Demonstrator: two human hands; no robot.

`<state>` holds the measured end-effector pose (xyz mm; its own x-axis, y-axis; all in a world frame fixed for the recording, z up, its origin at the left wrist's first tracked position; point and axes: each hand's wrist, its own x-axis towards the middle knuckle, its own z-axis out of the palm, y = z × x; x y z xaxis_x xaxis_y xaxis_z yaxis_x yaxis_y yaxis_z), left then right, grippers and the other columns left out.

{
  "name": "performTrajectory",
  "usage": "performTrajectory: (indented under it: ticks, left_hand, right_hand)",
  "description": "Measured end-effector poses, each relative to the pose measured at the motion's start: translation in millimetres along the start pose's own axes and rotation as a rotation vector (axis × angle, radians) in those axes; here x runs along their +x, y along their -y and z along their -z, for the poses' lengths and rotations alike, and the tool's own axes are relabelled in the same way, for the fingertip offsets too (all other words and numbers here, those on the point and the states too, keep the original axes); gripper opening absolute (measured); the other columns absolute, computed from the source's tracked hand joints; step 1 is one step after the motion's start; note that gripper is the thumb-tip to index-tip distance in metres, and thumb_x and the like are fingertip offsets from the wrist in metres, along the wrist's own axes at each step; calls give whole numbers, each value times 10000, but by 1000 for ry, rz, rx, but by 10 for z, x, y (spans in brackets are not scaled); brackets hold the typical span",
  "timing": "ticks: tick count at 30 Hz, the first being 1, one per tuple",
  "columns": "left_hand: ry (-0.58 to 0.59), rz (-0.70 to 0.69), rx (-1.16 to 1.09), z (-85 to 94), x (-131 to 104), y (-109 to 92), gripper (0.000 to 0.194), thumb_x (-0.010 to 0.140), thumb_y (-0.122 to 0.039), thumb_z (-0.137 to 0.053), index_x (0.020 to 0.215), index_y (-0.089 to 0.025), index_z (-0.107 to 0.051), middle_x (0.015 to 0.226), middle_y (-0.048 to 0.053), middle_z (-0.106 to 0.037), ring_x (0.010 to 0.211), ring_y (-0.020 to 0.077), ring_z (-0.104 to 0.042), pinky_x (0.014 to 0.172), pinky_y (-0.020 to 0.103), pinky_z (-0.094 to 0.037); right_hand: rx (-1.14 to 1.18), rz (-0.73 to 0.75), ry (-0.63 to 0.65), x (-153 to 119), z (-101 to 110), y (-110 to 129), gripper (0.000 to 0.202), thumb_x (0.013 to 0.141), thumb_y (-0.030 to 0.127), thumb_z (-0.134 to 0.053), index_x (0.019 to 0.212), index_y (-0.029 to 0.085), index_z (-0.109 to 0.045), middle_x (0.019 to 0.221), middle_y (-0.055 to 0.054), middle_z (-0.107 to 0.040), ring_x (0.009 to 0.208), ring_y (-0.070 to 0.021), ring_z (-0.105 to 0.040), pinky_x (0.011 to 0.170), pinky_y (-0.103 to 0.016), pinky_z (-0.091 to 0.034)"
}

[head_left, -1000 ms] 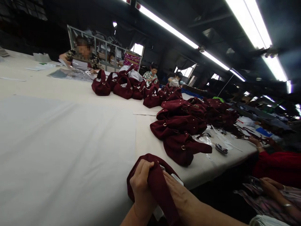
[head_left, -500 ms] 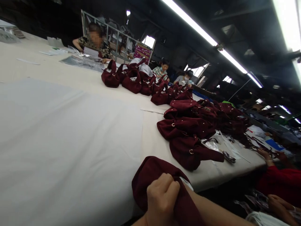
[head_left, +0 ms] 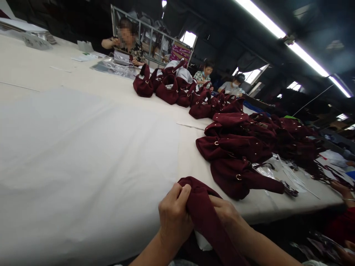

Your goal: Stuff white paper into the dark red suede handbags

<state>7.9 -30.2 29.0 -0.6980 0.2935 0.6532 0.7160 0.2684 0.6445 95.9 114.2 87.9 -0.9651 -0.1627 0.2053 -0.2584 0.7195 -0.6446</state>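
A maroon fabric bag (head_left: 206,210) is at the table's near edge, between my two hands. My left hand (head_left: 176,210) pinches its upper left side, fingers closed on the cloth. From the right, my right hand (head_left: 226,216) reaches into or behind the bag; its fingertips are hidden by the fabric, and the visible part is bent around the cloth. The bag's wide strap runs down toward the bottom of the view. A bit of white lining or stuffing (head_left: 203,242) shows beneath the bag.
Maroon bags (head_left: 235,146) lie piled right of centre, with a row of upright ones (head_left: 168,90) beyond. White sheeting covers the table (head_left: 83,166) at left. Plastic film (head_left: 119,68) lies before a seated person. Another person's hand (head_left: 342,190) is at the right edge.
My left hand has shifted up and left and pinches the bag's edge. My right hand now shows at the bag's right side. The bag is tilted differently, and the view has turned left.
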Motion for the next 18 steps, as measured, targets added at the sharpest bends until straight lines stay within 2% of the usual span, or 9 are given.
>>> performTrajectory:
  ticks: [3,5,8,10,12,14,18]
  left_hand:
    - [232,81,78,105,48,-25,270,854,-125,-532,1108,-205,-581,857,20,-629,646,173,-618,578,278,-487]
    - [316,99,139,150,69,-62,309,840,-109,-548,1128,-218,-568,922,29,-663,731,198,-655,641,303,-529]
    - [375,45,148,177,68,-106,279,838,-102,-566,1090,-223,-567,996,40,-677,839,224,-656,720,350,-562]
    - [397,25,136,171,49,-91,284,839,-91,-564,1097,-210,-560,1018,52,-676,877,232,-651,764,377,-574]
    - [407,6,120,144,21,-32,322,846,-79,-544,1148,-189,-544,1032,67,-677,900,231,-658,788,380,-582]
    - [401,-46,112,94,-7,45,366,851,-67,-523,1203,-166,-520,1032,84,-681,891,225,-668,777,366,-586]
    - [219,-247,178,-72,-40,88,408,841,-19,-475,1244,-84,-494,844,83,-686,689,200,-656,619,315,-554]
  right_hand:
    - [15,125,60,-33,-1,113,235,951,87,-473,999,184,-682,1010,-83,-699,1022,-188,-629,943,-320,-523]
    - [25,80,127,-17,7,169,225,924,61,-481,963,178,-670,1008,-75,-691,1024,-180,-618,955,-302,-511]
    - [43,-46,189,22,42,247,166,891,81,-537,927,184,-661,976,-52,-673,980,-168,-617,930,-273,-504]
    - [66,-144,206,29,73,287,130,845,121,-636,942,203,-663,1010,-35,-669,978,-165,-621,914,-258,-501]
    - [70,-219,211,7,84,295,216,768,178,-745,965,226,-669,1065,-23,-668,996,-177,-622,904,-258,-504]
    - [39,-256,185,-41,42,243,270,727,212,-775,979,236,-679,1098,-23,-669,1012,-203,-625,897,-277,-518]
    - [-114,-191,-17,-83,-274,-58,264,721,136,-655,960,227,-719,907,-36,-720,791,-228,-670,725,-311,-592]
